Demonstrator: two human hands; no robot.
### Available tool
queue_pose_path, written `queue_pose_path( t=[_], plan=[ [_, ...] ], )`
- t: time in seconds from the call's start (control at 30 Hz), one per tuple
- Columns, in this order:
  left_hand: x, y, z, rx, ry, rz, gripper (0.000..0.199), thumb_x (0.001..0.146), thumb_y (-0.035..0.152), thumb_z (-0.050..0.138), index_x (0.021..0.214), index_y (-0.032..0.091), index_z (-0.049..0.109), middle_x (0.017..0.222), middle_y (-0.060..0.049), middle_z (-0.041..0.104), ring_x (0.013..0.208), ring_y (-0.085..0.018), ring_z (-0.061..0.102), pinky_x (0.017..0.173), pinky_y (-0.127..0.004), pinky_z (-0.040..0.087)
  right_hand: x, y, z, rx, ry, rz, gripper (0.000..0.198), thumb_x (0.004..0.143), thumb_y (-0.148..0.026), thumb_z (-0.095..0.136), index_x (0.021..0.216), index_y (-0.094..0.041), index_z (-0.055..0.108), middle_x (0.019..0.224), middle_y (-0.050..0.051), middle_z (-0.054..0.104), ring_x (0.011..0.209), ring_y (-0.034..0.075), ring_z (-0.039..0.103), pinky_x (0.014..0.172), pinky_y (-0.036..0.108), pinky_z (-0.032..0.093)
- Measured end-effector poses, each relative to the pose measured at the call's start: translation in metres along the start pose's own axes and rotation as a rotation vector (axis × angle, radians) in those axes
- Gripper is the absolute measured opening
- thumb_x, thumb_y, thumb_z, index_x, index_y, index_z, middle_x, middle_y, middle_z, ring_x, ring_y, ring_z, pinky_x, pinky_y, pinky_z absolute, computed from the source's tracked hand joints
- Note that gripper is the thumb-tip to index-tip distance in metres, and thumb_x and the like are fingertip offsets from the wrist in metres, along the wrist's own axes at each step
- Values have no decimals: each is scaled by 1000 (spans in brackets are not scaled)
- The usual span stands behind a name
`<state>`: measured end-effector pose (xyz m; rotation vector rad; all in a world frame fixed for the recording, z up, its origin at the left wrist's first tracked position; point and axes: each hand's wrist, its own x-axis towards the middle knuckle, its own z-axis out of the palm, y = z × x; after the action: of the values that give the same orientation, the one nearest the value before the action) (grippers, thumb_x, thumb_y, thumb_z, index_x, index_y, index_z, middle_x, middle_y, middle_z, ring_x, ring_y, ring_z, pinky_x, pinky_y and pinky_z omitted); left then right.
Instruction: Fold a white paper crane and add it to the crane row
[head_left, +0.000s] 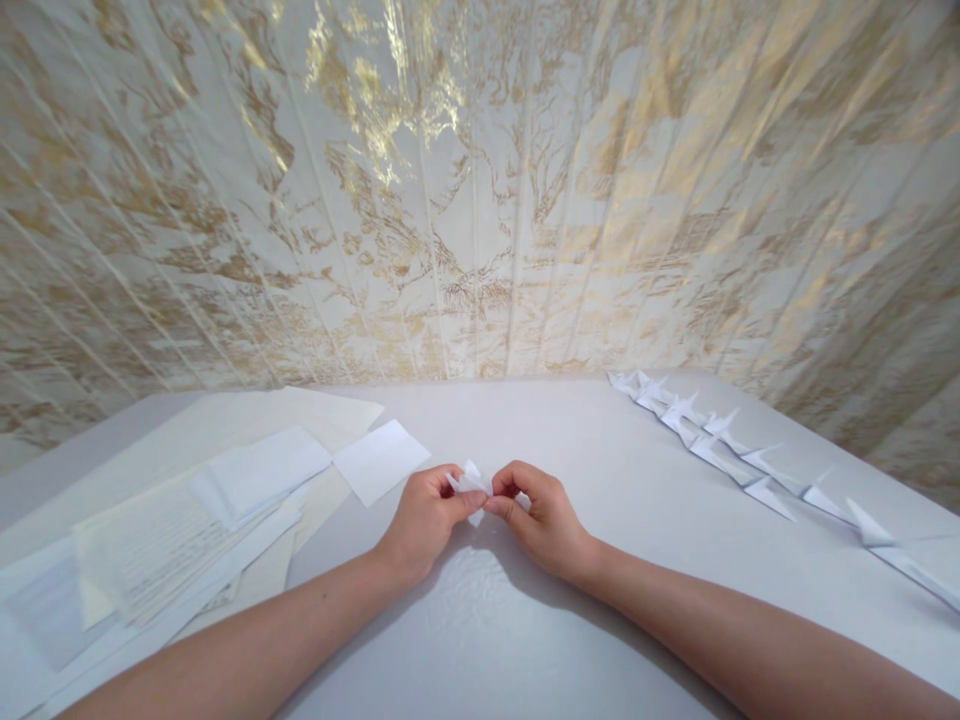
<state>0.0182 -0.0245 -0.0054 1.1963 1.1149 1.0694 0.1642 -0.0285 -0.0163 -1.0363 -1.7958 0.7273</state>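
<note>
one wall (480,180) fills the upper part of the view, panelled in white with gold marbling and vertical seams. below it, a pale grey worktop (525,620) runs the full width. on the worktop's left part lies a spread of paper sheets (165,540), cream and white, overlapping loosely; one small white sheet (381,460) lies at the spread's right edge, touching the cream sheet beside it. along the right part, a row of folded white paper figures (742,465) runs diagonally from near the wall toward the right edge, each piece just beside the next; their exact form is too small to tell.

both forearms enter from the bottom edge and meet near the centre. the left hand (424,520) and the right hand (544,520) are each closed in a pinch on a small folded white paper piece (472,483), thumb and forefinger tips pressed to it from either side. the piece sits between the two hands, at the middle of the worktop, well apart from the row and near the small sheet. whether it touches the surface cannot be told.
</note>
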Motion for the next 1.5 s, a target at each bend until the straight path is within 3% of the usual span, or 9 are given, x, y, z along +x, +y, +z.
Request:
queue_pose_path(
  t=[0.3, 0.43, 0.57, 0.77, 1.0, 1.13, 1.27, 1.37, 1.5],
  plan=[
    [0, 4, -2, -49, -76, -52, 18, 55, 25, 68, 59, 15, 54, 47, 6, 47, 44, -6, 37, 46, -20, 25, 2, 2, -2, 0, -98, 99, 12, 68, -15, 47, 59, -18, 41, 55, -5, 40, 54, 9, 36, 52, 21, 30],
    [1, 7, -4, -31, 1, -31, 19, 49, 19, 68, 54, 16, 50, 44, 7, 46, 43, -6, 37, 44, -20, 25, 2, -1, -2, 18, -158, 94, 10, 72, -19, 48, 63, -18, 44, 56, -5, 40, 54, 9, 36, 51, 21, 30],
    [0, 5, -3, 23, -52, -38, 20, 49, 20, 67, 49, 16, 47, 43, 6, 47, 43, -7, 38, 45, -20, 27, 0, -3, 0, 6, -200, 94, 9, 69, -22, 57, 69, -16, 51, 57, -5, 44, 53, 8, 37, 51, 20, 30],
    [1, 2, -1, 54, -56, -30, 28, 56, 33, 65, 46, 17, 44, 41, 8, 37, 41, -6, 30, 43, -21, 21, -2, -2, 5, 64, -158, 182, 22, 69, -22, 51, 52, -18, 37, 49, -6, 35, 49, 8, 30, 47, 21, 25],
    [-1, 2, -1, -33, -132, -7, 35, 66, 44, 59, 50, 16, 47, 46, 4, 45, 46, -8, 37, 46, -22, 27, -2, -1, 3, 202, -148, 242, 21, 66, -26, 52, 51, -18, 39, 49, -6, 37, 49, 7, 31, 45, 20, 25],
    [-1, 1, -3, 3, -178, 55, 21, 62, 34, 66, 64, 15, 56, 50, 6, 46, 47, -7, 37, 47, -20, 27, -1, 4, 2, 237, -67, 280, 23, 68, -32, 54, 54, -18, 43, 49, -5, 41, 47, 7, 33, 45, 20, 26],
    [2, -3, -5, 23, -99, 90, 15, 58, 19, 67, 69, 17, 58, 53, 7, 49, 51, -8, 41, 50, -19, 31, -1, 5, -1, 222, 30, 178, 15, 69, -29, 59, 67, -17, 51, 58, -3, 49, 53, 10, 43, 52, 22, 36],
    [5, -4, -6, -15, -50, 93, 14, 55, 14, 66, 66, 17, 57, 53, 6, 53, 51, -8, 44, 51, -20, 33, -3, 2, -4, 190, 73, 24, 17, 68, -24, 63, 79, -18, 51, 67, -2, 54, 60, 12, 50, 60, 25, 42],
    [4, -1, -5, -43, -66, 107, 12, 54, 10, 65, 61, 16, 58, 61, 2, 61, 58, -10, 52, 58, -22, 39, -7, 0, -6, 116, 75, -223, 13, 74, -23, 62, 77, -19, 50, 72, 1, 53, 64, 13, 51, 62, 26, 44]
  ],
)
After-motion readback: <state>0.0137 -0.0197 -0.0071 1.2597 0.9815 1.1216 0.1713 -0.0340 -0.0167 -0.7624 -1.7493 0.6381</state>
